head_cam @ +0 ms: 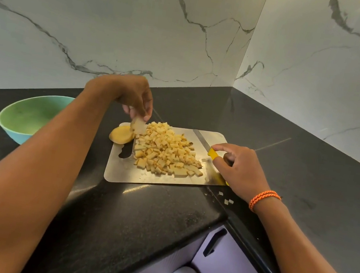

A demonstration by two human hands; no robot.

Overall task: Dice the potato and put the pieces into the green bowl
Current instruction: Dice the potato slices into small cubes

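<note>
A heap of diced potato pieces [165, 151] covers the middle of a steel cutting board [145, 175]. My left hand [131, 96] pinches a potato slice [138, 125] just above the board's far left corner. Beside it a potato end piece [120, 135] lies on the board's left edge. My right hand [237, 168] rests on the yellow handle of a knife [212, 153], whose blade lies flat on the board's right side. The green bowl [28, 113] stands to the left on the counter, partly hidden by my left forearm; its visible inside looks empty.
The black stone counter [268, 131] runs into a corner between marble walls. A few stray potato bits [226, 200] lie on the counter by my right wrist. A lilac cabinet door with a dark handle [213, 242] is below the counter edge.
</note>
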